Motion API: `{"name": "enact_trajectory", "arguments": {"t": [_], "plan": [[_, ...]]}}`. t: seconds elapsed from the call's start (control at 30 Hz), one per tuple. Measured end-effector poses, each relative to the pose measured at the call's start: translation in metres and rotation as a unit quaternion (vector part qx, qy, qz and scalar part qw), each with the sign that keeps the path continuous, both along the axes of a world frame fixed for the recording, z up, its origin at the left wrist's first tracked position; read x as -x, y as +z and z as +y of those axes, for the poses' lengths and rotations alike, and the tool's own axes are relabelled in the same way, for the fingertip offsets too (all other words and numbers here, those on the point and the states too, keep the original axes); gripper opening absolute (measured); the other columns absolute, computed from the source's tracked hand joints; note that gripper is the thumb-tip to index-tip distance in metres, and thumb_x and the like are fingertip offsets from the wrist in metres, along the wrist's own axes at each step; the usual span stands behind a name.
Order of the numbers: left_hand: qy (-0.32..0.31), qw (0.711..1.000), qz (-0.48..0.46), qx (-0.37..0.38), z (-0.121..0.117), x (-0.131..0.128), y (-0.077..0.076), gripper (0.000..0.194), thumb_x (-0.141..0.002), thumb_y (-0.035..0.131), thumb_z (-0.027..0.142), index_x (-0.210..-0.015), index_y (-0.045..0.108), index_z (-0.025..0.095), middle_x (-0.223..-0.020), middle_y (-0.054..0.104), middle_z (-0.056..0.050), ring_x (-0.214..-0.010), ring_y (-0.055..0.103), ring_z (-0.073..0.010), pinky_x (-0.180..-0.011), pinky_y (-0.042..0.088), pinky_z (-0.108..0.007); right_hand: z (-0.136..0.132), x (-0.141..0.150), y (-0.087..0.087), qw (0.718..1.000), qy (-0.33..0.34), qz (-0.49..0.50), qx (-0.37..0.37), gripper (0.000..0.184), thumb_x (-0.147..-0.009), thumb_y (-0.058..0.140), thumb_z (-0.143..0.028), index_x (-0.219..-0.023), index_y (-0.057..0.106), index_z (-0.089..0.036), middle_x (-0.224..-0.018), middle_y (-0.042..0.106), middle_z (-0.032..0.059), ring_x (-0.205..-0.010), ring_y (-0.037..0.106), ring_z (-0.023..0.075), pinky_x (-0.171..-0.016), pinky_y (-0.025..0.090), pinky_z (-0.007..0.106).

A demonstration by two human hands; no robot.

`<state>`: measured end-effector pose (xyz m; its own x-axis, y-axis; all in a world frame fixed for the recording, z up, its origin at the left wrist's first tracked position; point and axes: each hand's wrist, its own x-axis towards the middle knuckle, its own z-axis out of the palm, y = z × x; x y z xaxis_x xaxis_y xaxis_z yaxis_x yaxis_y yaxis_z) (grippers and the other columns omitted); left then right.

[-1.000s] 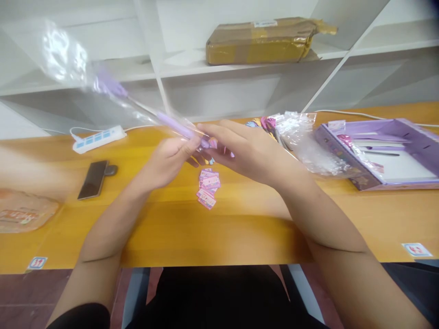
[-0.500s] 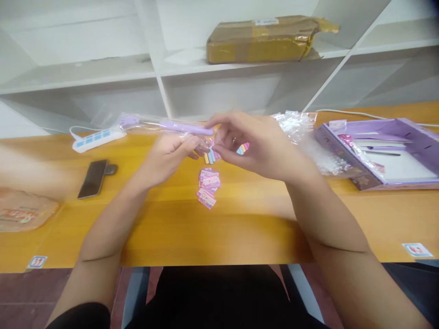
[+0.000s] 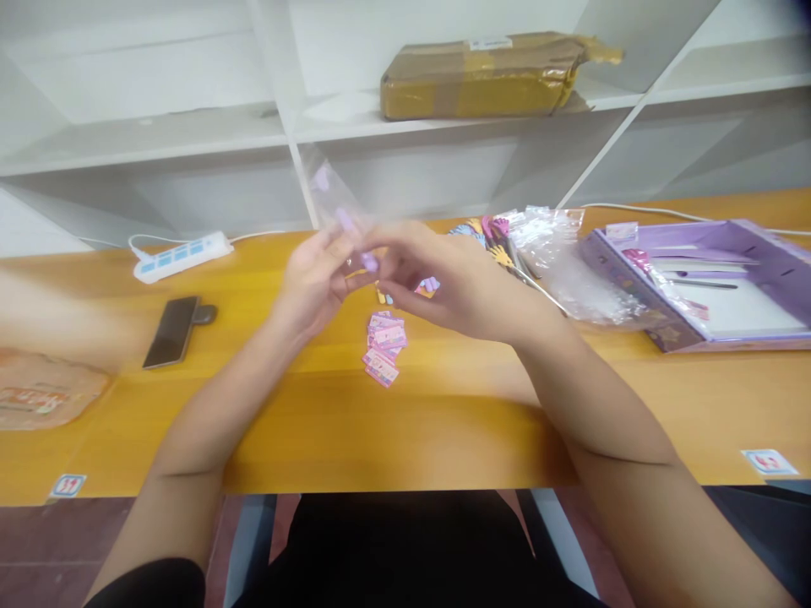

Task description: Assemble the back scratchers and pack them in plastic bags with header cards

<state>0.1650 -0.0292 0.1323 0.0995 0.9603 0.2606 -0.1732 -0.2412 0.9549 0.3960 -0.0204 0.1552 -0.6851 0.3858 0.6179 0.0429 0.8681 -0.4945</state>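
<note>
Head view: left hand (image 3: 317,274) pinches purple stick (image 3: 345,221), tilted in clear bag (image 3: 334,191) above desk (image 3: 443,431); right hand (image 3: 437,274) near its lower end, contact blurred, cannot tell. Risk: loose pinch lets slick film slide, dropping it onto cards (image 3: 388,338).

Frame centre: left hand (image 3: 320,274) holds a bagged purple stick (image 3: 345,221), right hand (image 3: 443,274) at its lower end. Below: overlapping cards (image 3: 386,339). Right edge: open purple box (image 3: 748,344).
</note>
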Motion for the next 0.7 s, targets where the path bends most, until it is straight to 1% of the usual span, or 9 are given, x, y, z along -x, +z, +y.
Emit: {"name": "enact_trajectory", "arguments": {"t": [0.07, 0.13, 0.23, 0.27, 0.33, 0.4, 0.47, 0.53, 0.7], "plan": [[-0.001, 1.000, -0.016, 0.009, 0.001, 0.000, -0.002, 0.045, -0.092, 0.098, 0.057, -0.111, 0.075, 0.023, -0.111, 0.085, -0.006, -0.096, 0.083, -0.0183, -0.077, 0.070, -0.026, 0.003, -0.002, 0.002, 0.999, 0.027, -0.032, 0.012, 0.027, -0.112, 0.078, -0.031, -0.137, 0.073, -0.024, -0.105, 0.075, 0.0012, -0.089, 0.071, 0.0130, -0.080, 0.057, 0.026], [0.000, 0.999, -0.030, 0.016, 0.002, 0.002, -0.002, 0.050, -0.089, 0.101, 0.053, -0.119, 0.073, 0.024, -0.117, 0.086, -0.006, -0.096, 0.084, -0.0171, -0.077, 0.070, -0.025, 0.005, -0.006, 0.004, 0.998, 0.035, -0.056, 0.010, 0.029, -0.107, 0.088, -0.038, -0.128, 0.076, -0.022, -0.107, 0.076, 0.0029, -0.088, 0.070, 0.0143, -0.081, 0.059, 0.028], [-0.004, 0.999, -0.031, 0.020, 0.002, 0.005, 0.000, 0.060, -0.088, 0.103, 0.053, -0.127, 0.069, 0.023, -0.120, 0.088, -0.007, -0.094, 0.085, -0.0175, -0.081, 0.072, -0.028, 0.007, -0.011, 0.005, 0.995, -0.015, -0.054, -0.079, 0.011, -0.113, 0.077, -0.032, -0.119, 0.078, -0.024, -0.108, 0.075, 0.0047, -0.091, 0.068, 0.0166, -0.084, 0.057, 0.032], [-0.003, 1.000, -0.023, 0.019, 0.001, 0.006, 0.001, 0.063, -0.088, 0.104, 0.054, -0.129, 0.067, 0.023, -0.119, 0.089, -0.008, -0.092, 0.086, -0.0179, -0.081, 0.072, -0.029, 0.007, -0.011, 0.006, 0.991, -0.040, -0.045, -0.120, 0.010, -0.115, 0.071, -0.030, -0.115, 0.079, -0.024, -0.108, 0.074, 0.0053, -0.091, 0.067, 0.0174, -0.084, 0.056, 0.033], [0.002, 1.000, -0.002, 0.010, 0.000, 0.006, 0.001, 0.069, -0.087, 0.104, 0.056, -0.133, 0.063, 0.023, -0.117, 0.089, -0.009, -0.087, 0.086, -0.0188, -0.078, 0.072, -0.030, 0.006, -0.010, 0.006, 0.978, -0.084, -0.026, -0.192, 0.020, -0.119, 0.066, -0.032, -0.108, 0.081, -0.025, -0.109, 0.071, 0.0075, -0.092, 0.065, 0.0191, -0.080, 0.054, 0.035], [0.005, 1.000, 0.019, -0.001, -0.002, 0.004, 0.001, 0.073, -0.086, 0.105, 0.058, -0.134, 0.061, 0.025, -0.114, 0.089, -0.008, -0.084, 0.086, -0.0202, -0.075, 0.070, -0.030, 0.005, -0.008, 0.006, 0.967, -0.111, -0.013, -0.228, 0.023, -0.120, 0.065, -0.034, -0.106, 0.081, -0.025, -0.113, 0.072, 0.0097, -0.095, 0.065, 0.0210, -0.081, 0.055, 0.038], [0.001, 0.999, 0.038, -0.011, -0.004, 0.002, 0.000, 0.074, -0.086, 0.105, 0.060, -0.133, 0.060, 0.026, -0.109, 0.088, -0.006, -0.083, 0.086, -0.0213, -0.073, 0.069, -0.031, 0.006, -0.004, 0.005, 0.967, -0.115, -0.010, -0.229, 0.021, -0.119, 0.064, -0.032, -0.105, 0.079, -0.025, -0.115, 0.075, 0.0100, -0.102, 0.068, 0.0236, -0.089, 0.058, 0.042], [-0.007, 0.999, 0.049, -0.015, -0.007, 0.000, 0.000, 0.074, -0.085, 0.105, 0.062, -0.131, 0.059, 0.026, -0.105, 0.087, -0.006, -0.083, 0.086, -0.0222, -0.074, 0.069, -0.033, 0.009, -0.002, 0.003, 0.972, -0.111, -0.010, -0.206, 0.018, -0.118, 0.064, -0.030, -0.106, 0.076, -0.026, -0.112, 0.077, 0.0080, -0.105, 0.069, 0.0254, -0.096, 0.058, 0.046], [-0.024, 0.998, 0.057, -0.020, -0.011, -0.001, 0.002, 0.068, -0.089, 0.101, 0.065, -0.129, 0.064, 0.025, -0.107, 0.086, -0.007, -0.090, 0.088, -0.0260, -0.079, 0.073, -0.037, 0.015, -0.001, -0.002, 0.979, -0.117, -0.010, -0.166, 0.016, -0.118, 0.063, -0.032, -0.105, 0.071, -0.025, -0.107, 0.077, 0.0072, -0.102, 0.067, 0.0262, -0.095, 0.054, 0.047]]}}
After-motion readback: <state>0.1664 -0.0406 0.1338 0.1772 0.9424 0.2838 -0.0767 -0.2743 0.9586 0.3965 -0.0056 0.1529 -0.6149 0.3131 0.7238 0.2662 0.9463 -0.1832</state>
